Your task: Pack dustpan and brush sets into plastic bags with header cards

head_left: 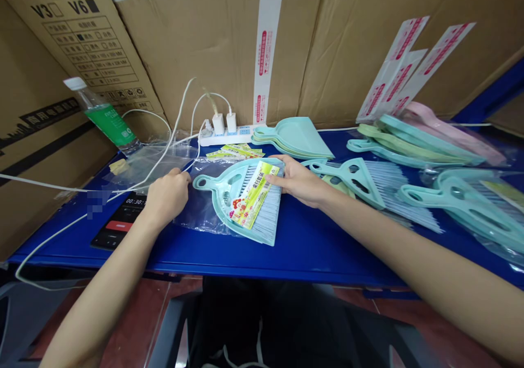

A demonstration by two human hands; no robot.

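Observation:
A light-blue dustpan point(223, 188) lies on the blue table with a brush point(267, 215) nested on it and a yellow-green label card point(256, 193) across the bristles. My right hand point(297, 179) grips the right edge of this set, its thumb on the card and its fingers behind. To the left, my left hand point(168, 193) is closed at the edge of a clear plastic bag point(200, 209), which spreads partly under the dustpan; its fingers seem to pinch the bag.
A phone point(117, 229), a tilted bottle point(108, 122) and white cables lie left. Behind are a power strip point(241, 134), more label cards point(235, 151) and stacked dustpans point(301, 136). Brushes point(356, 179), further dustpans point(413, 141) and a bagged set point(483, 209) are right. Cardboard point(221, 40) stands behind.

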